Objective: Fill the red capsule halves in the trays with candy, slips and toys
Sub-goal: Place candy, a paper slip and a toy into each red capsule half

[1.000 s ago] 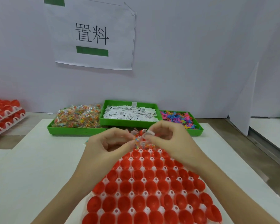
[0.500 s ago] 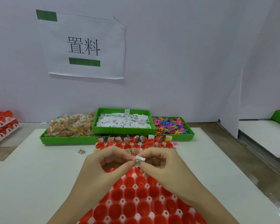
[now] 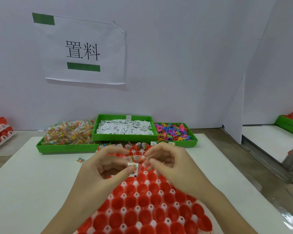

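**Left hand keeps the bundle, right hand lets go**

From the head camera we see our left hand [image 3: 100,168] pinching a small folded white paper slip [image 3: 133,168] together with a clear candy packet of coloured beads, thumb and forefinger closed on it. The slip stands roughly upright, its long axis near vertical, over the far rows of the white plastic tray [image 3: 149,194] of glossy red capsule halves [image 3: 143,200]. Our right hand [image 3: 167,163] hovers just beside it, fingers loosely curled and holding nothing. Half a second ago both hands met on the bundle; now they are apart. Beyond sit three green bins: crinkly candy packets [image 3: 68,134], paper slips [image 3: 125,128] and bright plastic toys [image 3: 172,131]. One stray packet [image 3: 80,160] lies on the white table [image 3: 32,183]
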{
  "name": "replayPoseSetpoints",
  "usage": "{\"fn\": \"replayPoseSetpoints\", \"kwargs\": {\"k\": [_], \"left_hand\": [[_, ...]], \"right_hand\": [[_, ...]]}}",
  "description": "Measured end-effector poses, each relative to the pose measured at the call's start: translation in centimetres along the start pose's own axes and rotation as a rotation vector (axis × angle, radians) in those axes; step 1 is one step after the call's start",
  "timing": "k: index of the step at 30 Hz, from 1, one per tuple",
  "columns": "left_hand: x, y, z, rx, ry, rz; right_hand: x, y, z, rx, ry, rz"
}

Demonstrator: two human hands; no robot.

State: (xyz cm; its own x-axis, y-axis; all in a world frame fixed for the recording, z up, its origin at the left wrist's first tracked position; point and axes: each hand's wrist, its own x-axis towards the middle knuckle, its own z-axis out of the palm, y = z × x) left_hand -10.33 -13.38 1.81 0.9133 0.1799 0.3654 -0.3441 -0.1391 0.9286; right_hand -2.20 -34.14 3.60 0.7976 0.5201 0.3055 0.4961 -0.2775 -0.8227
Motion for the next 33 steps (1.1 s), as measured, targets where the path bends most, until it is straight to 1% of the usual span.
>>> {"fn": "replayPoseSetpoints", "kwargs": {"k": [2,4,5,7,9,12,14,17,19,21,22,28,30,33], "left_hand": [[0.1,0.1,-0.3,-0.023,0.022,-0.010],[0.2,-0.1,-0.5,0.008,0.013,-0.021],[0.3,-0.3,-0.6,0.023,0.003,-0.027],[0.4,-0.5,-0.9,0.046,-0.002,-0.033],[0.5,-0.8,-1.1,0.063,0.006,-0.024],[0.7,-1.2,-1.6,0.057,0.020,-0.021],[0.8,-1.6,-1.9,0.056,0.024,-0.021],[1.0,-2.0,-2.3,0.092,0.036,-0.009],[1.1,-2.3,-2.6,0.111,0.043,0.000],[1.2,-2.4,-2.8,0.119,0.054,0.008],[1.3,-2.4,-2.9,0.119,0.062,0.010],[1.4,-2.7,-3.3,0.105,0.094,0.000],[1.4,-2.7,-3.3,0.101,0.105,0.002],[1.5,-2.6,-3.2,0.097,0.114,0.007]], "right_hand": [[1.9,1.6,-1.6,-0.092,0.144,0.060],[4.5,3.8,-3.7,-0.204,0.290,0.168],[5.9,5.0,-4.9,-0.272,0.335,0.224],[8.4,7.5,-7.0,-0.422,0.370,0.300],[10.1,9.5,-8.7,-0.571,0.305,0.299],[11.5,10.8,-9.6,-0.702,0.041,0.253],[12.1,11.0,-9.5,-0.776,-0.085,0.243],[13.2,10.7,-9.1,-0.938,-0.188,0.217],[13.6,10.4,-9.1,-0.995,-0.227,0.208],[13.7,10.4,-9.0,-1.013,-0.223,0.195],[13.7,10.5,-9.0,-1.002,-0.195,0.184],[12.8,10.5,-8.5,-0.725,0.128,0.129],[12.4,10.0,-8.0,-0.632,0.173,0.102],[11.5,8.5,-6.8,-0.499,0.180,0.057]]}}
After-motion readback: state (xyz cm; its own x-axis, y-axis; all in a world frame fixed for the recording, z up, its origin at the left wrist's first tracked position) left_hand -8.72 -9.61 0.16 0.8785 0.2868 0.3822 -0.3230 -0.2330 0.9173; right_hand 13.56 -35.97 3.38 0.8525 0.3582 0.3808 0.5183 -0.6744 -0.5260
